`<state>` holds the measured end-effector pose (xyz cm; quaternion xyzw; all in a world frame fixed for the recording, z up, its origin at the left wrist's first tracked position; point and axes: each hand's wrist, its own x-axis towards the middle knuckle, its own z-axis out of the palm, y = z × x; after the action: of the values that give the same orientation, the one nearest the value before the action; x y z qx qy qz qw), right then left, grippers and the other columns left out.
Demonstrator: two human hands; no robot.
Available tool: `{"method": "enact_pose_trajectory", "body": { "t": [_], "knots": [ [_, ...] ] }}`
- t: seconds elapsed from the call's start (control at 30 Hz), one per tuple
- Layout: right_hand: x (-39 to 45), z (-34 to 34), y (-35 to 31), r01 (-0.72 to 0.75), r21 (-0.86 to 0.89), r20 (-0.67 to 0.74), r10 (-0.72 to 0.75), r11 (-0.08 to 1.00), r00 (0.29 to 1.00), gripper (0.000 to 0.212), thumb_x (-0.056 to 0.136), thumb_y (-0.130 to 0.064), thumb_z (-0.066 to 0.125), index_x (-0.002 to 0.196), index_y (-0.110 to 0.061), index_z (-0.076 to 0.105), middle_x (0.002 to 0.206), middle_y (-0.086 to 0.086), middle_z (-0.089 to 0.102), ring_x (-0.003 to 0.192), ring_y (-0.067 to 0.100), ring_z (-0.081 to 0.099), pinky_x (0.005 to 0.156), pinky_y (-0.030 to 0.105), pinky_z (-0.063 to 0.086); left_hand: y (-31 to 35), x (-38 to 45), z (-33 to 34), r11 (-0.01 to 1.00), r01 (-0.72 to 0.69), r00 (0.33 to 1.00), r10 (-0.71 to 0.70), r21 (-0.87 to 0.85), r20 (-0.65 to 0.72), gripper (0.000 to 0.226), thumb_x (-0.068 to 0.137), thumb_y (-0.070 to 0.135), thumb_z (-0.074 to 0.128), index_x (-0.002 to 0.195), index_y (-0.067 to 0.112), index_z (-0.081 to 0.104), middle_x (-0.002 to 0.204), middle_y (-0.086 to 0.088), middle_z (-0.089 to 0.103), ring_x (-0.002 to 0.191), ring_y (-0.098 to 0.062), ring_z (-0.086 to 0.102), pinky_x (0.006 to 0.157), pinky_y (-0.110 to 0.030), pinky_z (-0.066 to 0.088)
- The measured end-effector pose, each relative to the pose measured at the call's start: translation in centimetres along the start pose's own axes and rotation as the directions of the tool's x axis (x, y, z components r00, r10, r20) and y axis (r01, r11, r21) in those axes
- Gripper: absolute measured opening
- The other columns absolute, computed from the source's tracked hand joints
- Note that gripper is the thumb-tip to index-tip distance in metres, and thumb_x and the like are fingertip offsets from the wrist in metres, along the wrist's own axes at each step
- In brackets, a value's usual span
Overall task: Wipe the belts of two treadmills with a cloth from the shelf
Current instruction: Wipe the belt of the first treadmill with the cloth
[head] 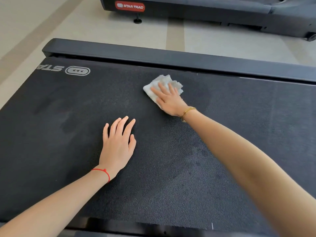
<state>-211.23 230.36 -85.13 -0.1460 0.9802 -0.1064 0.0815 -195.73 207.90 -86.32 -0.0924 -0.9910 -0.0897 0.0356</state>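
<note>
Both hands lie flat on the belt (pixel 171 168): right hand (pixel 168 100) presses the white cloth (pixel 164 82) near the far rail (pixel 171 57), half covering it; left hand (pixel 118 144) bare, fingers spread. Second treadmill (pixel 205 11) is mostly cropped, belt logo (pixel 68 70) cut off.

Pale striped floor (pixel 71 28) (perhaps carpet)

Pale beige floor (pixel 51 23) with darker tan stripes, soft even daylight
</note>
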Motion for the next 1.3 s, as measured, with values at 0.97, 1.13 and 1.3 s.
{"method": "enact_pose_trajectory", "body": {
  "t": [0.97, 1.13, 1.3],
  "knots": [
    [-1.7, -1.7, 6.7, -0.33, 0.106, -0.025, 0.334, 0.938, 0.942, 0.051, 0.104, -0.041, 0.025, 0.154, -0.037, 0.015, 0.164, 0.004, 0.001, 0.148, 0.041, -0.008, 0.12, 0.051, -0.005, -0.3, 0.0, 0.0, 0.998, -0.005, 0.999, 0.003, -0.057, -0.036, 0.05, 0.099, 0.028, 0.042, 0.148, 0.019, 0.041, 0.153, -0.005, 0.038, 0.144, -0.025, 0.031, 0.12, -0.053, 0.019],
    [-9.4, 0.5, 2.3, -0.096, 0.071, -0.061, 0.101, 0.993, 0.993, 0.049, 0.105, -0.037, 0.027, 0.154, -0.035, 0.02, 0.164, 0.0, 0.007, 0.149, 0.038, 0.0, 0.12, 0.052, 0.004, -0.1, -0.1, -0.2, 0.999, -0.006, 0.999, 0.004, -0.048, -0.04, 0.05, 0.1, 0.028, 0.04, 0.148, 0.019, 0.041, 0.154, -0.005, 0.037, 0.145, -0.025, 0.03, 0.12, -0.052, 0.017],
    [-19.3, 2.8, -0.5, 0.235, 0.053, 0.033, -0.237, 0.971, 0.971, 0.049, 0.105, -0.045, 0.017, 0.153, -0.044, 0.01, 0.163, -0.012, -0.004, 0.15, 0.024, -0.013, 0.122, 0.038, -0.008, -0.1, -0.3, -0.1, 0.998, -0.022, 0.998, 0.018, -0.057, -0.067, 0.049, 0.099, 0.026, 0.042, 0.147, 0.018, 0.043, 0.153, -0.006, 0.039, 0.144, -0.026, 0.031, 0.119, -0.053, 0.019]
  ]
}}
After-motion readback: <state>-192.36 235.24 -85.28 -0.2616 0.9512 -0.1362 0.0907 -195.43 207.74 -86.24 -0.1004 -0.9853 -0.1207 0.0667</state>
